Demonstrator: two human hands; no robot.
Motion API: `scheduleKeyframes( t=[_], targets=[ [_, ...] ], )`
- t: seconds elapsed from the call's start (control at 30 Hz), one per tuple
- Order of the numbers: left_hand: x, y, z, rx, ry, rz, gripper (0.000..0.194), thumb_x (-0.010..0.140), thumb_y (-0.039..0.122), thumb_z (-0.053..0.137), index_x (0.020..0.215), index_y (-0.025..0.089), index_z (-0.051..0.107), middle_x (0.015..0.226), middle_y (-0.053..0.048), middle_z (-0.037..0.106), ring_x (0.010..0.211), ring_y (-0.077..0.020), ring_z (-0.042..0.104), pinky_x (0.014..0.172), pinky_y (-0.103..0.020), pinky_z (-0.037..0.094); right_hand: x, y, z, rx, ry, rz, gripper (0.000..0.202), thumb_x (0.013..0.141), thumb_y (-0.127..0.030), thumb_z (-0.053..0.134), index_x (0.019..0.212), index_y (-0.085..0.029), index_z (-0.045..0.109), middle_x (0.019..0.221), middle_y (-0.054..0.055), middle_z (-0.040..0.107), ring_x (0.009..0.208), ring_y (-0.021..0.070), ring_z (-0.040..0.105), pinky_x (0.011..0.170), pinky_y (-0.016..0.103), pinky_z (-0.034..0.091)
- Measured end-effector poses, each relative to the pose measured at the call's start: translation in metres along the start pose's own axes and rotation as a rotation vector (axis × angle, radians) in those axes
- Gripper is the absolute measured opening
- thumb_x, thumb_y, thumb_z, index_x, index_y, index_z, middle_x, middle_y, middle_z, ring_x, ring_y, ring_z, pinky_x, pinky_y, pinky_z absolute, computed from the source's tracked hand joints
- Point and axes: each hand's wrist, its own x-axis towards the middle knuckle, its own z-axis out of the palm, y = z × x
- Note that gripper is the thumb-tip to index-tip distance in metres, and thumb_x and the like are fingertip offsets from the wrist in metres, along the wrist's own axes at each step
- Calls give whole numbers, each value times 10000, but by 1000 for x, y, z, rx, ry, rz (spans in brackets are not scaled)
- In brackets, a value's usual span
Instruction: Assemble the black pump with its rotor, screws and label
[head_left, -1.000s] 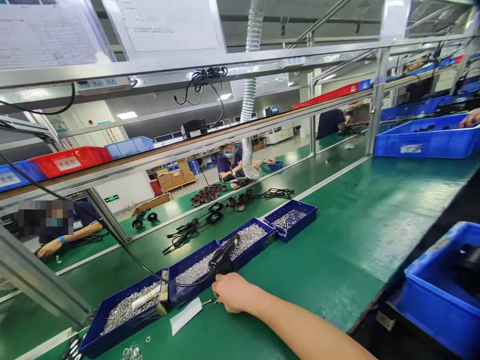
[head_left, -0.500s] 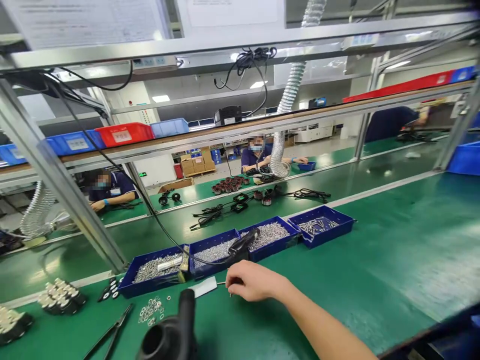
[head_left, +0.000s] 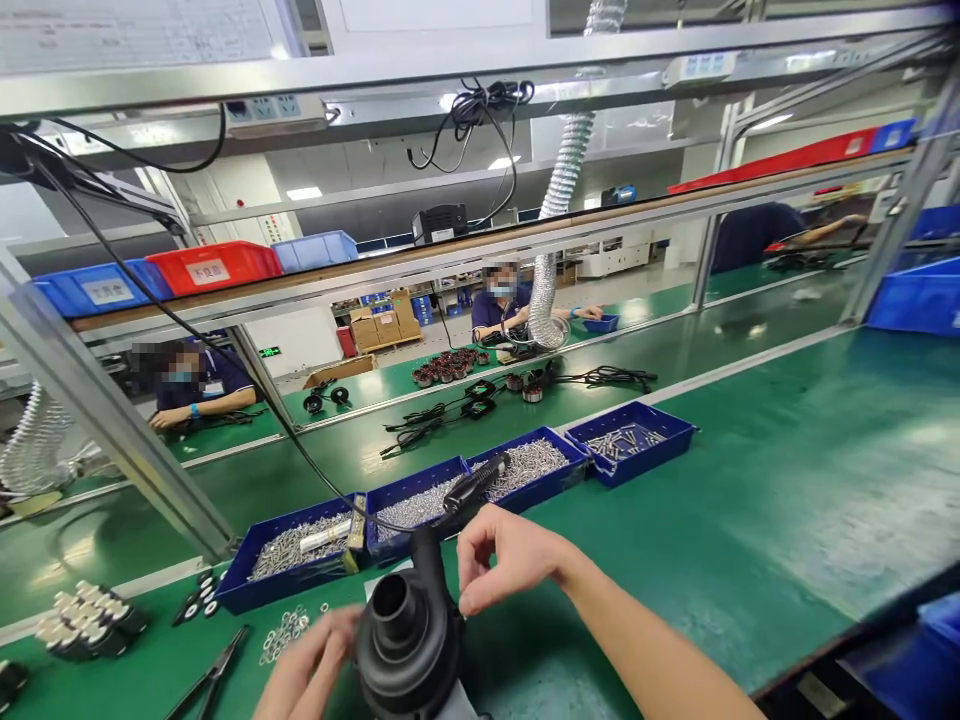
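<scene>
A black plastic blower housing [head_left: 409, 650] with a round upright inlet and a side spout stands close in front of me. My left hand [head_left: 319, 655], slightly blurred, grips its left edge with bent fingers. On the other side, my right hand [head_left: 514, 565] has thumb and forefinger pinched together at the housing's right edge; whatever lies between the fingertips is too small to make out. Behind the housing, a white strip [head_left: 386, 577] is mostly covered. Small metal rings [head_left: 285, 635] lie loose left of the housing, beside black-handled pliers [head_left: 210, 675].
Blue trays of small metal parts [head_left: 292, 590] line up behind my hands, and a black corded tool [head_left: 472, 485] rests across them. White-and-black parts [head_left: 90, 625] stand at the left. A metal post [head_left: 157, 450] rises there. Co-workers sit beyond the bench.
The blower housing has moved right and up, between my hands. My left hand has come into view at its side. My right hand has shifted slightly right, its fingertips now at the housing.
</scene>
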Motion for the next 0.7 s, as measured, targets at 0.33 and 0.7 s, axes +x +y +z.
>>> scheduleKeyframes(
  t=[0.33,0.7],
  targets=[
    [64,-43,24,289,65,66,556,913,292,453,1409,172,675,1462,-156,628,1387,-315,584,1217,-522,448,6,7,14,-37,137,-23,354,570,-305,1031,767,-110,810,734,79,755,614,116,628,572,186,489],
    [67,-58,23,204,151,98,361,1037,430,478,1037,205,760,1088,-106,747,1033,-273,706,954,-404,575,9,21,17,-179,186,-285,210,663,-213,963,694,-134,770,625,51,694,526,107,596,516,186,426]
  ],
)
